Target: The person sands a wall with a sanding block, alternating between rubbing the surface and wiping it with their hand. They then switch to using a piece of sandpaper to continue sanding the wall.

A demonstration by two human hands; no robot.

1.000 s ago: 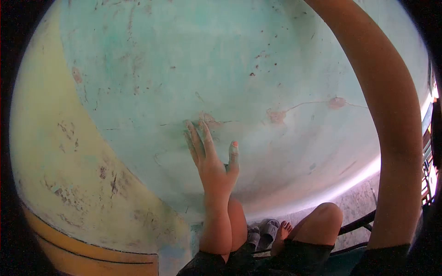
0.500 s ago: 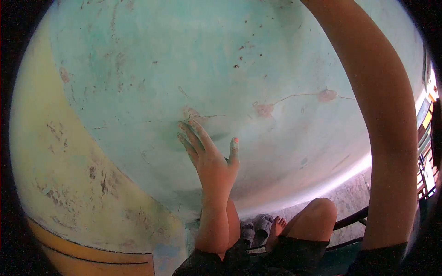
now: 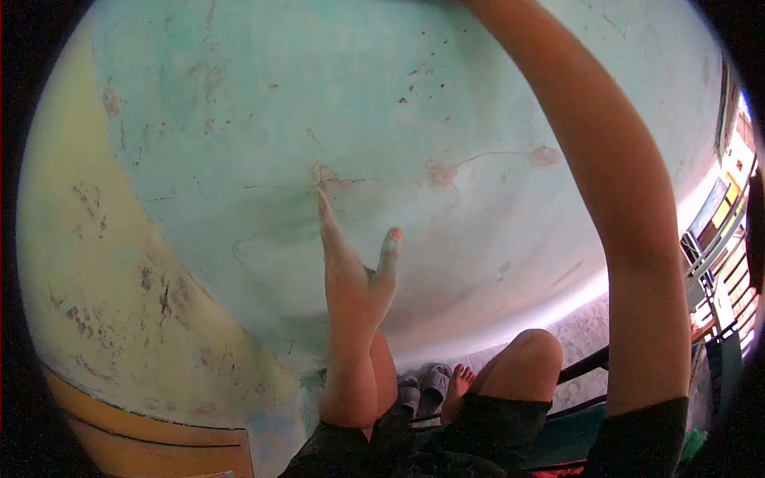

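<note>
My left hand (image 3: pixel 351 275) is held up before the pale green wall (image 3: pixel 239 143), seen nearly edge-on. Its fingers are straight and line up behind one another, and the thumb stands apart to the right. The fingertips overlap a chipped patch (image 3: pixel 331 177) on a thin crack. Pale dust coats the thumb and fingers. Nothing shows in this hand. My right arm (image 3: pixel 606 175) reaches up across the right side and leaves through the top edge, so my right hand is out of sight.
A yellowish, stained wall section (image 3: pixel 103 263) lies at the left, above an orange panel (image 3: pixel 159 430). Below are my bent knees (image 3: pixel 530 358), grey slippers (image 3: pixel 434 382) on the floor and a dark bar (image 3: pixel 586 365). Railings (image 3: pixel 737 295) stand at the far right.
My left hand has turned from spread fingers with its back showing to edge-on. My right arm has shifted left in view. The whole view has moved slightly, revealing more at the right.
</note>
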